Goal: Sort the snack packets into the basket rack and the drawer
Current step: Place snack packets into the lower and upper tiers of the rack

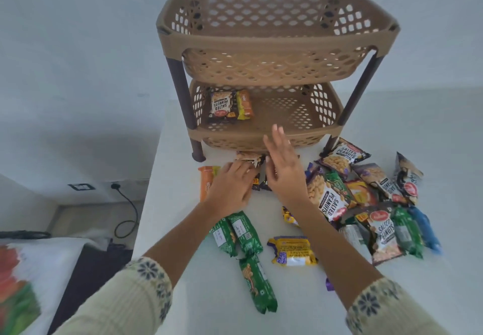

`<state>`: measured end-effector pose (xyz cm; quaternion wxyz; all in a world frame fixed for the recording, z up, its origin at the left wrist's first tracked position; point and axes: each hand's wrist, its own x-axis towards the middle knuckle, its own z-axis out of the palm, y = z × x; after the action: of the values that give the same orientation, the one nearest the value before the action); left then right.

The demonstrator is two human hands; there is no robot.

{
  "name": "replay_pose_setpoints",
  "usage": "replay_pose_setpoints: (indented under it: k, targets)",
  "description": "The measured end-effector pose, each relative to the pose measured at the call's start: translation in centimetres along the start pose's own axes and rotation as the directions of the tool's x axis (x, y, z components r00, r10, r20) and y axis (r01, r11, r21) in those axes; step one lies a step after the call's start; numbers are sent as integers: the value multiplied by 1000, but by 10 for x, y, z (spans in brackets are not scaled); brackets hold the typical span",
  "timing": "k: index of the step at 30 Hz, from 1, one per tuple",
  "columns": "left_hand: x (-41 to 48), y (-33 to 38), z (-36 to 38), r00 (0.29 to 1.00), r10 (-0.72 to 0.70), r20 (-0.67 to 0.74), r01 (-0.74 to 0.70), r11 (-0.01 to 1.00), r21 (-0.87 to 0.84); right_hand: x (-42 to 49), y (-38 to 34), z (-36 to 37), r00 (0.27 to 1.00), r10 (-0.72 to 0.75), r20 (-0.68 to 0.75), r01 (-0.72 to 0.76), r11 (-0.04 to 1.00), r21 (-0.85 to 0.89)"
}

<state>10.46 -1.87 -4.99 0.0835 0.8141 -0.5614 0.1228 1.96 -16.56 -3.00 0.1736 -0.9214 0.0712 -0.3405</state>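
Tan plastic basket rack [264,39] at twelve o'clock on the white surface [180,230]; left hand [230,187], fingers closing on a peanut packet [248,158], should lift it flat into the lower tier; right hand [283,167] open, fingers apart.

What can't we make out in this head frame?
- Drawer: none shows in the head view.
- Dark packets: mostly covered by the left hand and right hand; print unreadable, and whether the fingers grip them is unclear.
- Purple packet: hidden behind the right forearm.
- Blue packet: motion-blurred at the pile's edge, no label legible.
- Top basket floor: seen through the front wall, partly masked.
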Motion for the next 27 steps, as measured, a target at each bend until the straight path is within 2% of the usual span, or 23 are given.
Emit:
replay_pose_setpoints:
  k: [3,5,7,9,11,14,18,27]
  targets:
    - [-2,1,9,964,-145,224,149,989,-2,-22,-1,-3,969,148,197,-138,988,-62]
    - [2,2,11,933,-179,312,182,983,20,-26,1,-3,885,272,378,-218,959,-178]
    - [6,4,11,917,-215,335,222,975,18,-27,2,-1,792,362,491,-238,925,-297]
    - [10,5,9,895,-284,343,298,954,12,-25,0,1,713,440,546,-257,889,-380]
    - [11,7,7,873,-329,361,342,939,29,-23,-4,3,679,491,547,-260,856,-446]
    - [9,10,2,883,-333,330,320,943,93,-23,-11,4,692,514,507,-253,831,-496]
    - [5,14,-6,918,-330,221,319,944,85,-23,-16,-6,746,460,482,-217,852,-477]
    - [2,18,-48,932,-362,-20,362,931,43,-15,-23,-45,896,359,260,-306,926,-223]
